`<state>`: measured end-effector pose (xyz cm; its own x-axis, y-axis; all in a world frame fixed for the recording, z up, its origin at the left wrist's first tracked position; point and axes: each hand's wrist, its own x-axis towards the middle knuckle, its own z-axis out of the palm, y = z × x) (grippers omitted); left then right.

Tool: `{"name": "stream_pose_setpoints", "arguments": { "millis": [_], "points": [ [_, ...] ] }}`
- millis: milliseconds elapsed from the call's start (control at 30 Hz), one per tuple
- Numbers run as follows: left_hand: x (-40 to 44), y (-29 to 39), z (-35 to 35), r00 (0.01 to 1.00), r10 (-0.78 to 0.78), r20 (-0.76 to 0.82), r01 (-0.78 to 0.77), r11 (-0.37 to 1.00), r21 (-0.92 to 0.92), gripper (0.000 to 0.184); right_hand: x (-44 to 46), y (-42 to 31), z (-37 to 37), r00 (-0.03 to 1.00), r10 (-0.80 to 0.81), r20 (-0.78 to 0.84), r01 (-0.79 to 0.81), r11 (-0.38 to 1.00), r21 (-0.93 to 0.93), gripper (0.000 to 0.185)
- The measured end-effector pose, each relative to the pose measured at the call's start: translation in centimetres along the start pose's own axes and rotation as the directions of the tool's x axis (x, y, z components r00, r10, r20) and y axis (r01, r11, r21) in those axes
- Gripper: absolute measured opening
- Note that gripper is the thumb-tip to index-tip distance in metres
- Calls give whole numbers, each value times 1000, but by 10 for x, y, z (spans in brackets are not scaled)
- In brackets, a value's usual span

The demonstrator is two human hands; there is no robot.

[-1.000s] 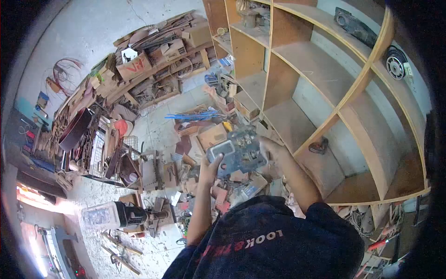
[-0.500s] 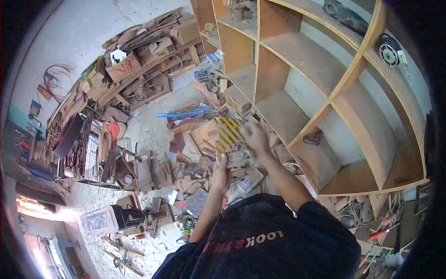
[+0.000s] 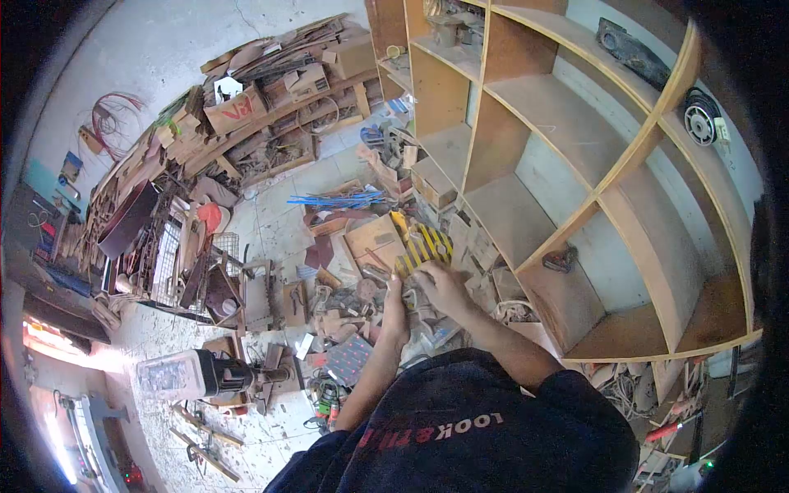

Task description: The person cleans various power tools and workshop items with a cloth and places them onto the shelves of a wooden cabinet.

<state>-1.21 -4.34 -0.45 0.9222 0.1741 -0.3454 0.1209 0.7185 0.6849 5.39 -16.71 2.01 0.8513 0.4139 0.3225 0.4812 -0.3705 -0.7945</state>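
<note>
A yellow and black striped flat piece, like a sheet or cloth, is held up in front of me; its exact kind is unclear. My left hand is closed on its lower left edge, with the thumb pointing up. At its lower right edge my right hand is closed, fingers bent in against it. Behind it on the floor lie a brown board and a bundle of blue strips.
A dusty wooden shelf unit stands on the right. Scrap wood and cardboard boxes are piled along the back wall. At lower left sits a black machine with a clear cover. Offcuts and debris litter the floor ahead.
My right hand has come down from the piece's upper right side to its lower edge. The striped piece now spreads wider and tilts to the right. The view has shifted slightly.
</note>
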Motion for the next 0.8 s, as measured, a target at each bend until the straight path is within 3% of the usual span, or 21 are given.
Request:
{"name": "stream_pose_setpoints", "arguments": {
  "millis": [33, 67, 100, 167, 200, 267, 300, 333, 367, 400, 433, 467, 500, 533, 567, 600, 733, 800],
  "points": [
    [2, -3, -5, 999, -41, -14, 42, 998, 49, 58, 3, 2, -7, 979, 174, 111, -182, 981, 71, 25],
    [6, -9, -13, 997, 53, -61, -35, 964, 265, 56, 8, 19, -8, 998, 37, 49, -43, 991, 129, 23],
    [0, 0, -6, 997, 54, -56, -37, 964, 264, 56, 16, 39, -9, 998, 35, 46, -41, 991, 126, 23],
    [-22, 23, 13, 999, -18, 36, 0, 890, 455, 49, 29, 77, -12, 960, 279, 25, -273, 914, 301, 31],
    [-18, 16, 8, 990, 89, 107, -131, 851, 509, 41, 32, 86, -13, 960, 278, 27, -273, 914, 301, 31],
    [-17, 14, 7, 987, 94, 131, -150, 840, 522, 40, 40, 96, -15, 811, 571, 129, -446, 461, 767, 37],
    [-16, 13, 8, 983, 99, 155, -167, 831, 531, 38, 47, 91, -19, 816, 564, 128, -443, 467, 765, 37],
    [-19, 14, 14, 992, 29, 126, -81, 899, 430, 35, 52, 78, -26, 767, 641, 33, -384, 416, 825, 39],
    [-16, 8, 15, 992, 35, 124, -85, 901, 425, 35, 55, 65, -30, 697, 715, -51, -314, 368, 875, 40],
    [-9, -2, 13, 989, 80, 126, -131, 874, 468, 34, 50, 47, -26, 699, 713, -47, -318, 368, 874, 40],
    [1, -12, 7, 983, 124, 133, -175, 841, 512, 32, 40, 21, -15, 861, 407, -306, -172, 798, 577, 38],
    [22, -29, -9, 968, 196, 154, -249, 712, 657, 27, 31, -1, -4, 922, -17, -387, 73, 989, 131, 36],
    [20, -21, -8, 968, 198, 157, -252, 710, 658, 27, 28, -10, 0, 866, -427, -261, 334, 882, -334, 34],
    [10, -7, -4, 974, 139, 180, -227, 660, 717, 30, 29, -8, -1, 866, -425, -263, 332, 882, -334, 34],
    [-2, 2, 4, 977, 75, 201, -204, 604, 770, 34, 29, -2, -5, 947, -248, -203, 195, 949, -248, 35],
    [-17, 3, 22, 976, 83, 200, -184, 804, 565, 35, 28, 7, -9, 990, -62, -125, 40, 985, -170, 35],
    [-32, 7, 41, 999, 28, 32, -40, 884, 466, 28, 46, 49, -26, 999, 39, 23, -32, 967, -254, 37],
    [-18, -4, 31, 999, -24, -23, 30, 942, 333, 37, 48, 47, -24, 938, 339, -72, -344, 880, -329, 42]
  ]
}}
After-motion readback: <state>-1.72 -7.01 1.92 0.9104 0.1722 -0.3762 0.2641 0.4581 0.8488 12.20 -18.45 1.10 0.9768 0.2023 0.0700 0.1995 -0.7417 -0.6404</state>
